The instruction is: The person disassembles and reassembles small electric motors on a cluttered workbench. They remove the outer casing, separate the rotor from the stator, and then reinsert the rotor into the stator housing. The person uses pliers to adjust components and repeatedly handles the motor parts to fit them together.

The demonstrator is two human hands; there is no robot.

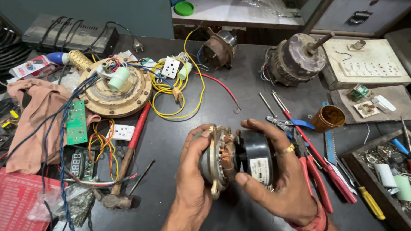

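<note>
Both my hands hold a small electric motor above the dark workbench [171, 141]. My left hand [193, 171] grips the metal housing with the exposed copper windings [224, 156]. My right hand [280, 171], with a gold ring on one finger, wraps around the motor's black round end cover [256, 154], which carries a white label. The two halves sit slightly apart, with the windings showing between them.
A hammer [124, 171] lies to the left, next to a round fan motor base [113, 90] with wires, a green circuit board [76, 122] and a pink cloth [30, 119]. Red-handled pliers and screwdrivers [317, 167] lie right. Two more motors [293, 60] stand at the back. A parts tray [385, 171] sits far right.
</note>
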